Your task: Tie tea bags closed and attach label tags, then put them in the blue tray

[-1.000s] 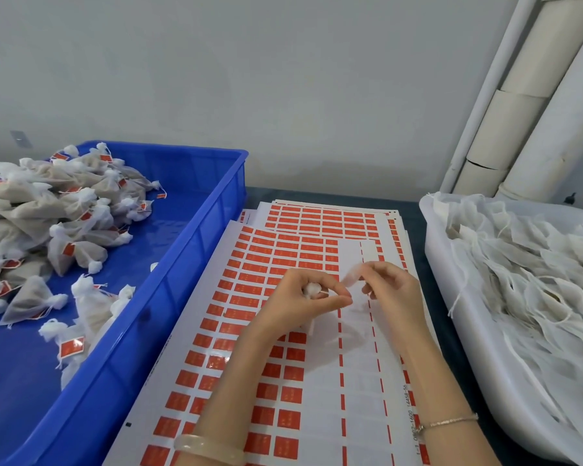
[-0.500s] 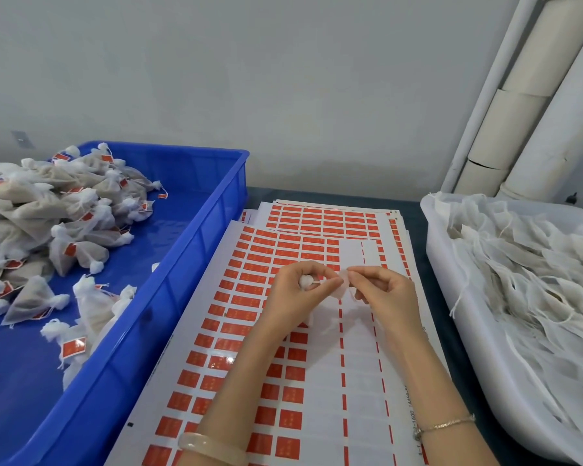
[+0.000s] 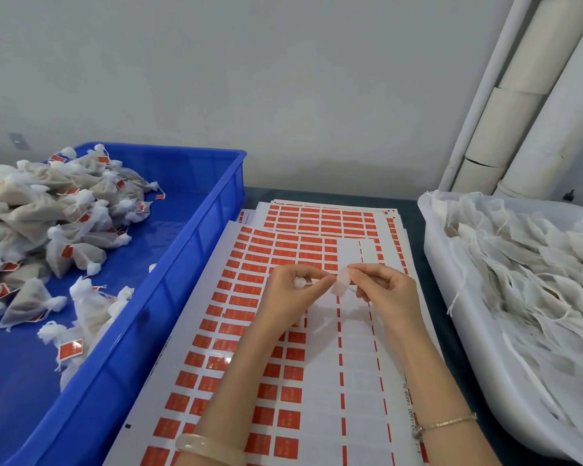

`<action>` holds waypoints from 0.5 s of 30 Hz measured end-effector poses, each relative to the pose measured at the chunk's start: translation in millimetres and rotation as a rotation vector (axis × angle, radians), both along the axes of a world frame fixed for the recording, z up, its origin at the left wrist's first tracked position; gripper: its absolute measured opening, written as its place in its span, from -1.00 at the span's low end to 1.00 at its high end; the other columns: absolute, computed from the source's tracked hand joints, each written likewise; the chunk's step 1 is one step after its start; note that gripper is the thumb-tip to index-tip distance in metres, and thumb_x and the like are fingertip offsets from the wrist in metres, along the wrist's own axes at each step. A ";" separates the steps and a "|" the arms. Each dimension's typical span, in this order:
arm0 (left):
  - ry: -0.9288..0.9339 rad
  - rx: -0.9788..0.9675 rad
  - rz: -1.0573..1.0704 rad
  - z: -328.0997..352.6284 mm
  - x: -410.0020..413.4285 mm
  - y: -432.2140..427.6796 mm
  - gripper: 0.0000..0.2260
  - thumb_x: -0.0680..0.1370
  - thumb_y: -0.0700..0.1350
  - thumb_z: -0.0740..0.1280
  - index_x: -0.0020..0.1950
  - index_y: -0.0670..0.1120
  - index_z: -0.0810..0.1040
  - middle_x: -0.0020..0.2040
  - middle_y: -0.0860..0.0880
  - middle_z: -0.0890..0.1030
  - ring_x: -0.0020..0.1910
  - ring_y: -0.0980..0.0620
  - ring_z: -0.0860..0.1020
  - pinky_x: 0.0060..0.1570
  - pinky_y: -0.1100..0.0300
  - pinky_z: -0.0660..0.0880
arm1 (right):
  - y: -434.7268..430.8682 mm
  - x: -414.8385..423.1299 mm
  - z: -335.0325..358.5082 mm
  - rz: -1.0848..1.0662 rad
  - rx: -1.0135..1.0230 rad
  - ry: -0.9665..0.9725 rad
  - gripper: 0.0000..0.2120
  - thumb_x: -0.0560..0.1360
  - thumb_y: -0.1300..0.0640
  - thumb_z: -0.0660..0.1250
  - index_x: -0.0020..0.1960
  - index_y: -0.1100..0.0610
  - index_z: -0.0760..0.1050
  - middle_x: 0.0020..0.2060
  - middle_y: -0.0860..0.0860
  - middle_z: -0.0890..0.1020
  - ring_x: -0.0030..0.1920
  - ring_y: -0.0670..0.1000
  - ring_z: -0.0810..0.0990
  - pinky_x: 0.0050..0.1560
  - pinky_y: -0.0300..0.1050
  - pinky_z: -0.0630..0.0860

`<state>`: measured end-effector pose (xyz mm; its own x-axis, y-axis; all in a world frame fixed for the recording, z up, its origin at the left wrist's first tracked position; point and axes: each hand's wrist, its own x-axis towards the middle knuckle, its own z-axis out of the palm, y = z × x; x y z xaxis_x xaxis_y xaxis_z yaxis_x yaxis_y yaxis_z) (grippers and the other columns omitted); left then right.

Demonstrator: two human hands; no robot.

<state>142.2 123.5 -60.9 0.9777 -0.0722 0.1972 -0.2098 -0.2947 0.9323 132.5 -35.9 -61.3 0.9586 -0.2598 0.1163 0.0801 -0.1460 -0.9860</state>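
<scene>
My left hand (image 3: 292, 292) curls round a white tea bag (image 3: 299, 282), whose gathered top shows between the fingers. My right hand (image 3: 386, 292) pinches a pale label tag (image 3: 341, 283) next to the left fingertips; a thin string runs beside it. Both hands hover over the label sheet (image 3: 256, 331) of red stickers. The blue tray (image 3: 182, 274) at the left holds a heap of tied, tagged tea bags (image 3: 48, 223).
A white tub (image 3: 468, 348) at the right is full of untied tea bags with loose strings (image 3: 532, 280). More label sheets (image 3: 320, 216) lie stacked behind the top one. White pipes (image 3: 532, 105) stand against the wall at the back right.
Both hands drifted slightly toward the far end of the sheet. The right hand's fingertips closed in on the left ones, and the pale tag now stands between them.
</scene>
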 end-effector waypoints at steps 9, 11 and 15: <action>0.044 0.030 0.019 -1.3 0.6 -0.7 -0.91 0.49 -0.04 0.43 -0.18 0.15 0.61 -0.15 0.18 0.63 -0.03 0.13 0.57 0.03 0.19 0.54 | 1.4 -3.0 2.8 0.081 -0.015 -0.013 -0.92 0.45 0.05 0.45 -0.12 -0.13 0.60 -0.23 -0.40 0.62 -0.09 -0.16 0.61 -0.15 -0.38 0.45; 0.049 0.029 -0.002 -1.2 -0.1 -1.0 -0.96 0.49 -0.03 0.43 -0.13 0.13 0.65 -0.14 0.18 0.64 -0.03 0.13 0.57 0.03 0.19 0.53 | 0.8 -2.8 3.1 0.083 -0.011 -0.017 -0.93 0.45 0.04 0.44 -0.11 -0.13 0.60 -0.22 -0.41 0.62 -0.08 -0.18 0.61 -0.16 -0.39 0.44; 0.048 0.033 0.006 -1.8 -1.0 -2.0 -0.93 0.49 -0.03 0.43 -0.06 0.06 0.69 -0.15 0.17 0.66 -0.06 0.11 0.58 -0.03 0.24 0.52 | 0.0 -3.2 2.8 0.084 -0.010 -0.022 -0.93 0.44 0.03 0.45 -0.11 -0.12 0.60 -0.21 -0.37 0.63 -0.08 -0.18 0.61 -0.17 -0.40 0.42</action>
<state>141.2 121.5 -62.7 0.9864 -0.0720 0.1477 -0.1633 -0.3269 0.9308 129.4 -35.9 -58.5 0.9742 -0.1771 0.1399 0.1142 -0.1475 -0.9824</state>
